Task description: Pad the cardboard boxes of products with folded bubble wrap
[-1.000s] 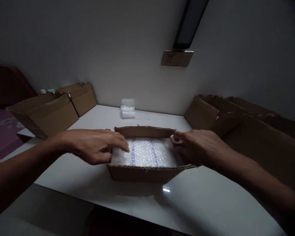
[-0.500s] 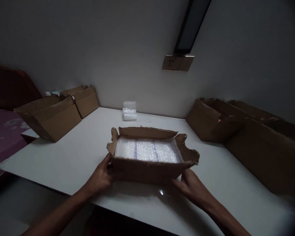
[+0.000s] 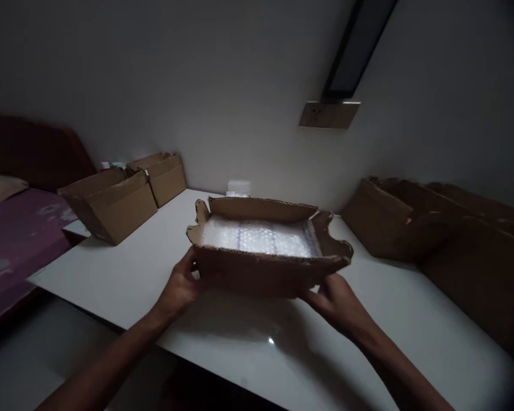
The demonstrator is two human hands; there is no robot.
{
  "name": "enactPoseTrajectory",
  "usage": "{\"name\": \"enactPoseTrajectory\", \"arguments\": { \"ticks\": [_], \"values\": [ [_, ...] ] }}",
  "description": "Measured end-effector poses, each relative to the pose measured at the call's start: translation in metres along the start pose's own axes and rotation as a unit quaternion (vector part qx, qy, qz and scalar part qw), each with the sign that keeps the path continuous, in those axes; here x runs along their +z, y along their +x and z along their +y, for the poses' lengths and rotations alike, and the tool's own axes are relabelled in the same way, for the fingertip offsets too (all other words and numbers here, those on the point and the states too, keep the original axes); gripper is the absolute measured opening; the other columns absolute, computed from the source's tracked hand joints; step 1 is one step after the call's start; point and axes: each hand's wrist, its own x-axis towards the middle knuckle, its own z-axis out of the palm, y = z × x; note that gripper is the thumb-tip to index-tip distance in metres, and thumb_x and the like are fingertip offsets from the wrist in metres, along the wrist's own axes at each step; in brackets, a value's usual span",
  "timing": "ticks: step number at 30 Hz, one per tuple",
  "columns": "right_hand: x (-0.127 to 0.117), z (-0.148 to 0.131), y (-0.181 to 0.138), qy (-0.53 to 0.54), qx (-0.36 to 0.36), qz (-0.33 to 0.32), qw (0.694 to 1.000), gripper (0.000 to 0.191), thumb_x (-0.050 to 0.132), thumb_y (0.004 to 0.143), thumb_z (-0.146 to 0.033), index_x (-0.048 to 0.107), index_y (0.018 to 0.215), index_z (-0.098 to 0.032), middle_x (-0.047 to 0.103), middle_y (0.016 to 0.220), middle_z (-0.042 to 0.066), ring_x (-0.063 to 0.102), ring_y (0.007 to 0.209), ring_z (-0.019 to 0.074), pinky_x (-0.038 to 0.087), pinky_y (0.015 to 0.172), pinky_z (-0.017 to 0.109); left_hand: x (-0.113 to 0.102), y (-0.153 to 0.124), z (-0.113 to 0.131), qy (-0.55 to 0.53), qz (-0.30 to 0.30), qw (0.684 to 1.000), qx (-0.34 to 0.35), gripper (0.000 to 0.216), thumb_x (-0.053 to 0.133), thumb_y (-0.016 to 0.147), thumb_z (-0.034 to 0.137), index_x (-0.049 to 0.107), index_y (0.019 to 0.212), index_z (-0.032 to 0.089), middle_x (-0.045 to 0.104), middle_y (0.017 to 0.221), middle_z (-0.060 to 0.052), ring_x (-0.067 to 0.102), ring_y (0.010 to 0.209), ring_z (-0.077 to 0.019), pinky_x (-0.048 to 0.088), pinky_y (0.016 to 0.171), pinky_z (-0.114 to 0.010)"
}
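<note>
An open cardboard box with ragged top edges is held above the white table, between my two hands. Inside it lies a bubble-wrapped bundle with faint purple stripes. My left hand grips the box's left end, its thumb up along the side. Around the lower right corner closes my right hand; its fingertips are hidden beneath the box. Behind the box a small clear bubble-wrapped pack stands near the wall, partly covered by the box's back flap.
Two open cardboard boxes stand at the back left of the white table. Larger cardboard boxes line the right side. A bed with a purple cover is at the left. A wall socket sits under a dark panel.
Both hands have lifted the cardboard box and moved it away from me, so it now hides more of the small pack behind. The view has turned slightly left.
</note>
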Motion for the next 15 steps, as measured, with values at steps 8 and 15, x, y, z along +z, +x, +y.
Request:
{"name": "enactPoseTrajectory", "arguments": {
  "ticks": [8,15],
  "values": [
    [0.025,0.027,0.053,0.058,-0.009,-0.071,0.996,0.035,0.068,0.076,-0.049,0.070,0.087,-0.016,0.074,0.088,0.010,0.070,0.079,0.0283,0.057,0.068,0.036,0.001,-0.003,-0.025,0.006,0.047,0.999,-0.005,0.036,0.065,0.077,0.027,0.062,0.112,0.018,0.071,0.101,-0.006,0.070,0.088,-0.0207,0.058,0.078,-0.033],
    [0.119,0.015,0.173,0.117,-0.076,-0.083,0.987,0.051,0.070,0.074,-0.050,0.063,0.112,-0.015,0.072,0.105,0.012,0.068,0.089,0.0260,0.058,0.071,0.036,-0.043,0.009,-0.072,0.014,0.151,0.988,-0.002,0.076,0.061,0.079,0.027,0.033,0.150,0.022,0.044,0.152,-0.013,0.046,0.137,-0.0285,0.046,0.108,-0.044]
  ]
}}
